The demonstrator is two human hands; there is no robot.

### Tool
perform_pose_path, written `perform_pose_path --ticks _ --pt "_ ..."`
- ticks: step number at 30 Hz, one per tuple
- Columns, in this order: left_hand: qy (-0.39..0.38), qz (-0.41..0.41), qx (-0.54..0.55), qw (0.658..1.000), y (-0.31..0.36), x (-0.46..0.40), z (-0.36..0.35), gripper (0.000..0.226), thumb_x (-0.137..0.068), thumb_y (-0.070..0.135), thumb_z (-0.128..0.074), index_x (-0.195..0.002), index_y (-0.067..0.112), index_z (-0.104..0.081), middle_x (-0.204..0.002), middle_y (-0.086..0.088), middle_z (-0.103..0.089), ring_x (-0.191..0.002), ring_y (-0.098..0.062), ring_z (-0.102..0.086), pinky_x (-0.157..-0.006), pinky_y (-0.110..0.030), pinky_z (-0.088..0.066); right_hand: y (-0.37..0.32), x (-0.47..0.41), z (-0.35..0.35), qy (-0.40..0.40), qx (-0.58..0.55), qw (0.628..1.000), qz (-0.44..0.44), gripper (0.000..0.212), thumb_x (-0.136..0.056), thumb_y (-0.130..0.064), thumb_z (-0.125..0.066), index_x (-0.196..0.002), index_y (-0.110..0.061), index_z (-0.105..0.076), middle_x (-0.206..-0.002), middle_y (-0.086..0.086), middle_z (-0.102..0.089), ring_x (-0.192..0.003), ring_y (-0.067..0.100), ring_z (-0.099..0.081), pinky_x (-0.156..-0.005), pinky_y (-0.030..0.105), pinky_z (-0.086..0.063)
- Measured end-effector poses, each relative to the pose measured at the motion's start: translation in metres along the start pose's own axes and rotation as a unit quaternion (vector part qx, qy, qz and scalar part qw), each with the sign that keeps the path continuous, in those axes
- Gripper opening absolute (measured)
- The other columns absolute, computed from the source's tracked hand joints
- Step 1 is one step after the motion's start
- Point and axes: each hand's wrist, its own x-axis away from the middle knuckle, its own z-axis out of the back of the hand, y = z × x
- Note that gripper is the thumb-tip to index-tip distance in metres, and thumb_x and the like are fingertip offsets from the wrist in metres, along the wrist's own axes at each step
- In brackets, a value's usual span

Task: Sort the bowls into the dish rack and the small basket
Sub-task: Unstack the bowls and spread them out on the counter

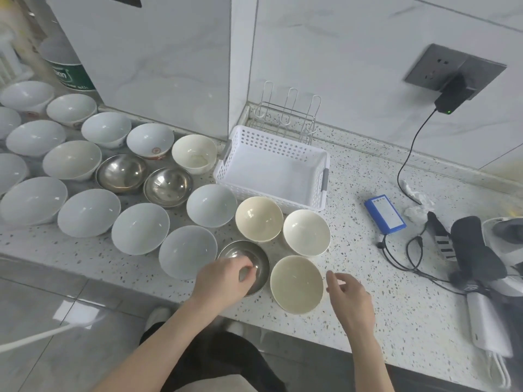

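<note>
Head view. The left hand is over the near steel bowl, fingers curled at its near rim; whether they actually pinch the rim cannot be determined, since the hand covers that part of the bowl. The right hand hovers above the speckled counter just right of the near cream bowl, fingers loosely curled and holding nothing.

The steel bowl is closely ringed: a pale blue bowl on its left, the near cream bowl on its right, and two more cream bowls behind it. Farther left, many white and pale blue bowls plus two other steel bowls cover the counter (all mouth-up).

The white perforated basket stands behind the cream bowls, with nothing visible in it. The wire dish rack stands at the wall just behind the basket, its lower part hidden by the basket's rim.

To the right lie a blue battery pack, black cables and a charger plugged into the wall socket. The dark and white devices at the right edge are cut off and hard to identify. Bowls at the left edge are partly out of frame.
</note>
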Motion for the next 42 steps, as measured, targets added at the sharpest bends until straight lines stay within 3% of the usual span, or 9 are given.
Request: perform_pose_path --ticks 3,6,12,15,19,26,29,33,42 --pt "0.059 0.030 0.067 0.996 -0.016 0.001 0.019 0.019 -0.092 0.039 -0.059 -0.088 0.025 -0.071 -0.049 0.012 -0.047 -0.048 -0.008 -0.047 -0.047 -0.019 -0.035 -0.025 0.003 0.006 0.065 -0.017 0.997 0.031 0.039 -0.092 -0.051 -0.049 -0.122 -0.029 -0.060 -0.090 -0.013 -0.062 -0.090 0.019 -0.061 -0.076 0.037 -0.049" --pt "0.134 0.052 0.101 0.984 -0.038 0.006 0.039 0.025 -0.092 0.033 -0.062 -0.069 0.023 -0.063 -0.043 0.010 -0.044 -0.042 -0.009 -0.043 -0.043 -0.019 -0.030 -0.060 0.005 0.003 0.062 -0.030 0.993 0.093 0.034 -0.093 -0.043 -0.052 -0.122 -0.028 -0.061 -0.090 -0.013 -0.062 -0.090 0.020 -0.061 -0.076 0.037 -0.049" --pt "0.221 0.144 0.126 0.956 -0.108 0.023 0.085 0.022 -0.092 0.031 -0.062 -0.072 0.022 -0.067 -0.049 0.005 -0.056 -0.047 -0.015 -0.055 -0.043 -0.026 -0.041 -0.133 0.021 -0.043 0.034 -0.074 0.980 0.183 0.020 -0.096 -0.024 -0.051 -0.103 -0.021 -0.070 -0.085 -0.003 -0.073 -0.084 0.019 -0.064 -0.071 0.029 -0.043" --pt "0.254 0.175 0.153 0.939 -0.155 0.035 0.111 0.029 -0.091 0.028 -0.063 -0.062 0.027 -0.056 -0.046 0.004 -0.050 -0.045 -0.012 -0.048 -0.044 -0.028 -0.037 -0.168 0.044 -0.079 0.022 -0.082 0.974 0.210 0.019 -0.094 -0.018 -0.051 -0.092 -0.024 -0.070 -0.075 -0.010 -0.071 -0.076 0.012 -0.063 -0.063 0.023 -0.042" --pt "0.257 0.202 0.188 0.926 -0.223 0.062 0.151 0.031 -0.092 0.029 -0.062 -0.062 0.033 -0.054 -0.048 0.005 -0.053 -0.048 -0.013 -0.051 -0.049 -0.031 -0.042 -0.217 0.087 -0.139 -0.027 -0.119 0.966 0.229 0.020 -0.093 -0.018 -0.051 -0.087 -0.031 -0.066 -0.072 -0.012 -0.071 -0.077 0.000 -0.062 -0.064 0.025 -0.043" --pt "0.267 0.234 0.229 0.907 -0.354 0.113 0.233 0.021 -0.095 0.029 -0.060 -0.083 0.014 -0.070 -0.064 -0.006 -0.065 -0.067 -0.027 -0.067 -0.063 -0.038 -0.050 -0.327 0.177 -0.257 -0.111 -0.133 0.938 0.300 0.028 -0.093 -0.017 -0.054 -0.071 -0.033 -0.064 -0.067 -0.018 -0.069 -0.068 0.001 -0.062 -0.058 0.020 -0.043" --pt "0.287 0.233 0.221 0.903 -0.403 0.130 0.267 0.023 -0.096 0.029 -0.060 -0.080 0.015 -0.068 -0.063 -0.004 -0.065 -0.063 -0.023 -0.063 -0.057 -0.031 -0.044 -0.374 0.214 -0.299 -0.146 -0.148 0.921 0.328 0.031 -0.092 -0.015 -0.053 -0.072 -0.034 -0.065 -0.069 -0.020 -0.069 -0.066 -0.002 -0.060 -0.052 0.010 -0.040" --pt "0.310 0.251 0.262 0.879 -0.454 0.146 0.306 0.023 -0.095 0.034 -0.060 -0.077 0.021 -0.069 -0.060 -0.001 -0.064 -0.059 -0.022 -0.061 -0.056 -0.030 -0.045 -0.423 0.255 -0.345 -0.207 -0.160 0.904 0.338 0.028 -0.091 -0.016 -0.051 -0.074 -0.031 -0.067 -0.066 -0.013 -0.071 -0.048 0.002 -0.048 -0.042 0.011 -0.034" --pt "0.336 0.280 0.341 0.832 -0.542 0.120 0.355 0.026 -0.090 0.046 -0.061 -0.077 0.026 -0.070 -0.059 0.007 -0.067 -0.051 -0.006 -0.057 -0.058 -0.032 -0.044 -0.509 0.279 -0.418 -0.247 -0.129 0.901 0.332 0.025 -0.090 -0.020 -0.050 -0.074 -0.029 -0.067 -0.067 -0.013 -0.072 -0.051 0.004 -0.049 -0.043 0.012 -0.035"
